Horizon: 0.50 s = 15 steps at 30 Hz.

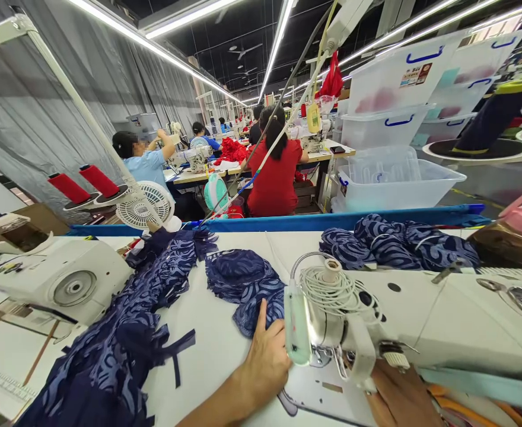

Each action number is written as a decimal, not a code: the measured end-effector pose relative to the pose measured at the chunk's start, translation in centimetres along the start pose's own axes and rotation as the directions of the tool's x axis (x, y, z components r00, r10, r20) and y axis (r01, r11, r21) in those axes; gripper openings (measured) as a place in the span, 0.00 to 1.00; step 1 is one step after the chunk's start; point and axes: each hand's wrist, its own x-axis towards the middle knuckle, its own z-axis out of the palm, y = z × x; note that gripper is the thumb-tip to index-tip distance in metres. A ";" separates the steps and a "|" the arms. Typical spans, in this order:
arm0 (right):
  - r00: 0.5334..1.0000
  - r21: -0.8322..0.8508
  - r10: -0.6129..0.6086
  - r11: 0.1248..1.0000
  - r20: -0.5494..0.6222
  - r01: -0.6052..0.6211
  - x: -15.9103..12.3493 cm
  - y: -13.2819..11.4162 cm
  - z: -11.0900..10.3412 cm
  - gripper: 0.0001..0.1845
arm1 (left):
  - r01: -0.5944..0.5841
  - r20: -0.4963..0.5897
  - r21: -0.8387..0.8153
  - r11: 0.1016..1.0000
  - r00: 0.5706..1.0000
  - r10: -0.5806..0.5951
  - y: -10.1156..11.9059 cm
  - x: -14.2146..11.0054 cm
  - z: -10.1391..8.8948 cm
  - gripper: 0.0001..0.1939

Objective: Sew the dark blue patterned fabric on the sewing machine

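Note:
A navy patterned bra cup (248, 308) lies at the left of the sewing machine's head (299, 326), partly hidden behind it. My left hand (267, 359) is at this cup, its index finger stretched over the fabric and the other fingers curled, their tips hidden by the machine. Beyond it, more navy cups (236, 267) lie stacked and seem joined to the same piece. My right hand (398, 394) is low under the machine arm (448, 314), right of the needle area; its fingers are hidden there. The metal sewing plate (318, 391) shows between the hands.
A long heap of navy patterned pieces (140, 320) covers the table's left part. More navy cups (390, 243) lie behind the machine arm. A second machine (65, 284) stands at left, a small fan (145, 204) beyond it. Co-workers sit ahead; clear plastic boxes (390, 118) are stacked right.

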 end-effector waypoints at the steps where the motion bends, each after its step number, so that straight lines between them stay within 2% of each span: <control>1: 1.000 0.001 0.005 1.000 0.001 -0.005 0.2 -0.1 -0.1 0.14 | 0.003 0.019 -0.006 1.000 1.000 -0.003 -0.1 -0.1 0.0 0.22; 4: 1.000 -0.006 0.009 1.000 -0.014 -0.009 1.1 -0.5 -0.7 0.14 | -0.012 0.034 -0.022 1.000 0.999 0.013 -0.3 -0.7 0.4 0.23; 8: 0.999 -0.024 -0.020 1.000 -0.038 0.019 2.2 -0.8 -1.6 0.12 | -0.051 -0.037 -0.023 0.998 0.998 0.050 -0.4 -1.3 0.9 0.20; 12: 0.994 -0.048 -0.074 0.996 -0.075 0.070 3.0 -1.0 -2.1 0.12 | -0.060 -0.046 -0.045 0.997 0.997 0.058 -0.2 -1.6 1.0 0.26; 15: 0.990 -0.068 -0.113 0.992 -0.079 0.107 3.5 -1.1 -2.5 0.12 | -0.061 -0.032 -0.053 0.997 0.998 0.059 -0.2 -1.7 1.1 0.26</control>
